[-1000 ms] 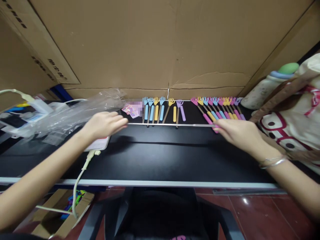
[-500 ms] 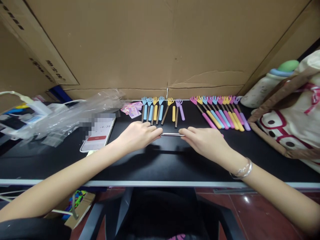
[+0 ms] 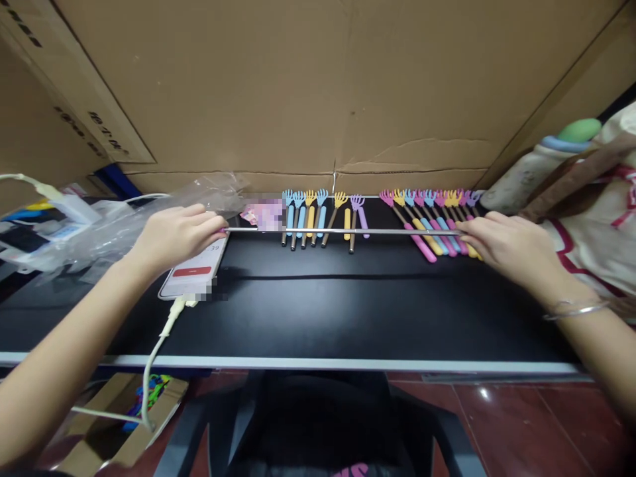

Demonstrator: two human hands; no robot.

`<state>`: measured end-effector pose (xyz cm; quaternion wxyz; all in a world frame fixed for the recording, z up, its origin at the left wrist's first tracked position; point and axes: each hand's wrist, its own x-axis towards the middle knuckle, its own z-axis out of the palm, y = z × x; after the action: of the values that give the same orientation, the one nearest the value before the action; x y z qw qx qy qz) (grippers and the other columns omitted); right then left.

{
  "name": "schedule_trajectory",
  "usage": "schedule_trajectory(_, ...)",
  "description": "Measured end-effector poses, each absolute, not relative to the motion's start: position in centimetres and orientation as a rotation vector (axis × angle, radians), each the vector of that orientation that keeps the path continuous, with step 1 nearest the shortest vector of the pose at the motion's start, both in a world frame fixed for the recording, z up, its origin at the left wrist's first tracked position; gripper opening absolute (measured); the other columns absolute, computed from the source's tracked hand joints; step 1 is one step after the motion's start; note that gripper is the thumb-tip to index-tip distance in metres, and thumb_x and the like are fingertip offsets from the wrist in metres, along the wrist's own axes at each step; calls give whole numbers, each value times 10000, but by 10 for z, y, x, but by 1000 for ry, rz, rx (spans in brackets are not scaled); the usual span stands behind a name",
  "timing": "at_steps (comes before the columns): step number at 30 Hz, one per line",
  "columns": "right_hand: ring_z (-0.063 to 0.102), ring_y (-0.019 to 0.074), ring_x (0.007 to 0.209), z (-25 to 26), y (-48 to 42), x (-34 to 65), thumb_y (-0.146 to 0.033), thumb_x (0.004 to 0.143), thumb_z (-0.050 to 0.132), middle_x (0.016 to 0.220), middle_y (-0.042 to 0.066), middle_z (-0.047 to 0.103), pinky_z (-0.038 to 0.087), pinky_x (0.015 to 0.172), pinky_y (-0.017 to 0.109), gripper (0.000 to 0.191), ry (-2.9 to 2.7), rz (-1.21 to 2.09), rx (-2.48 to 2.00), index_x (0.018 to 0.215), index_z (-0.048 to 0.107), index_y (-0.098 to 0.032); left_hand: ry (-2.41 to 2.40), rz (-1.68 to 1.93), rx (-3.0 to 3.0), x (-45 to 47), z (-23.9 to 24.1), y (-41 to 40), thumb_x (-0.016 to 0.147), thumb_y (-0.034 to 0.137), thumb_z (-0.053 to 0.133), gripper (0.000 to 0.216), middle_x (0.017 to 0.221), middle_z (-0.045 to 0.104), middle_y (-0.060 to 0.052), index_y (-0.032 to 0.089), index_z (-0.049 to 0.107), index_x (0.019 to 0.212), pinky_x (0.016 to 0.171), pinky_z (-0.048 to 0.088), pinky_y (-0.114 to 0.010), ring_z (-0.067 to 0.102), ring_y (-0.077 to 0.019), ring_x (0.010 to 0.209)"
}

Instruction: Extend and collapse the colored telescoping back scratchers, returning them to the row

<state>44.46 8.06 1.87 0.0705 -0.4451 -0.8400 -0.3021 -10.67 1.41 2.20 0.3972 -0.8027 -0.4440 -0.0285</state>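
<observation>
Between my two hands a telescopic back scratcher (image 3: 377, 231) stretches level above the black table, its thin silver rod drawn out long. My left hand (image 3: 181, 232) is closed round one end, where a bit of pink shows. The far end is in the closed fingers of my right hand (image 3: 507, 248), which hide it. Behind the rod lie several claw heads on short dark rods, such as a purple one (image 3: 356, 203), with loose blue, yellow and purple handles (image 3: 364, 222) beside them. At the right, several back scratchers with coloured handles (image 3: 421, 243) lie in a slanted row.
A phone (image 3: 191, 275) with a cable (image 3: 166, 324) lies at the left near clear plastic bags (image 3: 124, 232). Cardboard (image 3: 308, 86) stands along the back. At the right are a bottle (image 3: 521, 175) and a cloth bag (image 3: 616, 238). Below left sits an open box (image 3: 112, 397).
My hands have moved far apart, left hand to the left and right hand to the right. The short silver rod between them is now drawn out long.
</observation>
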Motion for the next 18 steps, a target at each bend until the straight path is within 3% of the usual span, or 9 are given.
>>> schedule_trajectory(8,550,211,698,7,85,492,-416,987,281,893,120,670,344,571,303,500,-2391,-966,-1529,1040,702,-151,-1379,0,-1990,-153,17,11,1028,354,318,374,734,604,-35,203,570,797,598,283,-283,485,-201,793)
schedule_trajectory(18,591,236,798,8,72,509,-357,957,378,959,176,694,403,696,332,385,-2405,-892,-1621,1022,677,-123,-1273,36,-1970,-158,14,-4,1035,340,295,374,786,654,-33,192,605,890,703,377,-285,531,-207,817)
